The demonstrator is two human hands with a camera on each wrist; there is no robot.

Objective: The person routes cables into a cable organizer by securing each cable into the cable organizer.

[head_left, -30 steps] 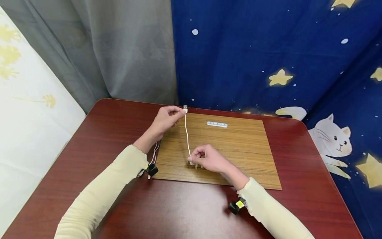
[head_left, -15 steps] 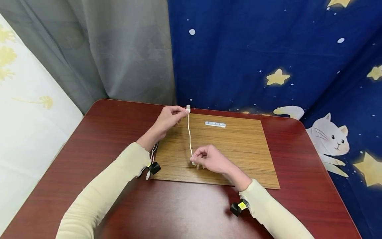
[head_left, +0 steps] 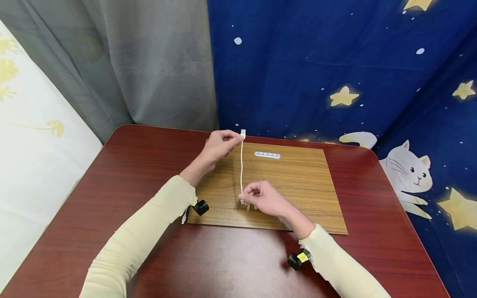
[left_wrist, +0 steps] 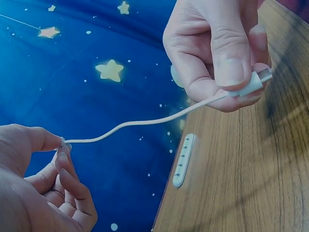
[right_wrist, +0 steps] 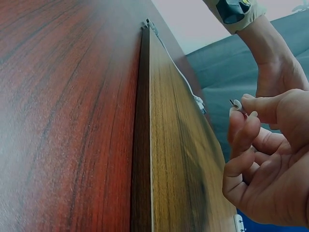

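A short white USB cable [head_left: 242, 165] hangs between my two hands above a wooden board [head_left: 298, 198]. My left hand [head_left: 222, 145] pinches its USB-A end [head_left: 243, 133] between thumb and fingers, near the board's far edge. Closer to me, my right hand [head_left: 262, 198] pinches the other end, whose small connector [left_wrist: 260, 76] sticks out past the thumb in the left wrist view. Between the hands the cable runs with a slight bend. A white slotted cable clip strip [head_left: 266, 155] lies on the board beyond my right hand, touched by neither hand.
More white cable [right_wrist: 174, 60] lies along the board's left side, with one plug [head_left: 184, 219] showing near its front left corner; my left forearm covers most of it. The board rests on a dark red table [head_left: 223, 256]. Curtains [head_left: 283, 74] hang behind the table's far edge.
My left hand has moved to the right with the USB-A end. My right hand has barely moved, and the cable now hangs straighter up and down in the head view.
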